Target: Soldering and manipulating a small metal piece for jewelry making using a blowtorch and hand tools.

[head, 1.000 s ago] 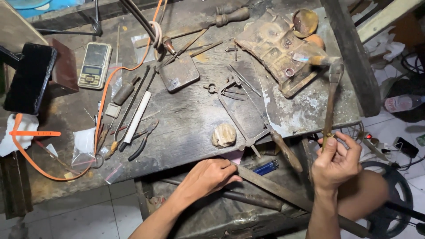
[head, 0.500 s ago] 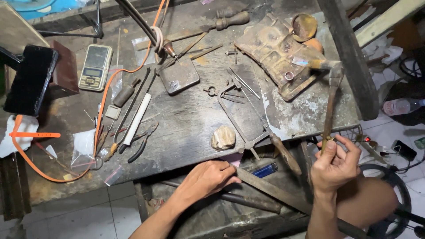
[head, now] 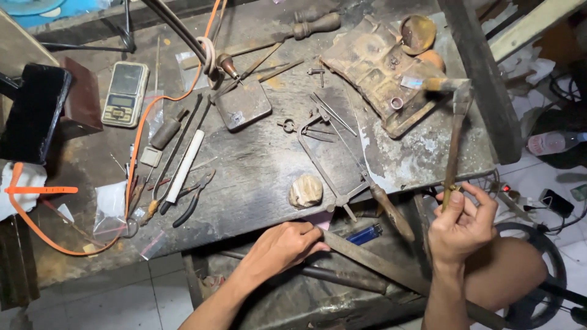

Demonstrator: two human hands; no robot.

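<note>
Workbench (head: 263, 177): dark, scarred wood, crowded with tools, filling most of the frame; tiled floor along the bottom and right edges.

Right hand (head: 460, 227), lower right: fingers curled fully around the lower end of a small hammer (head: 453, 143), handle upright, head at upper right over the bench edge. Something small seems pinched at the fingertips against the handle; too small to identify.

Left hand (head: 280, 247), lower centre: palm down, fingers closed over the near end of a long flat file (head: 373, 263) that runs diagonally toward the lower right, below the bench edge.

Progress: no workpiece is visibly shaped or finished; both tools are in hand, neither touching any work. Judged early or mid-step.

Other items: jeweller's saw frame (head: 333, 162) at centre, pale lump (head: 306, 190) beside it, pocket scale (head: 125, 93) upper left, pliers (head: 194, 206), blue lighter (head: 364, 234) under the bench lip.

Hidden: far end of the file is cut off behind the right forearm.
</note>
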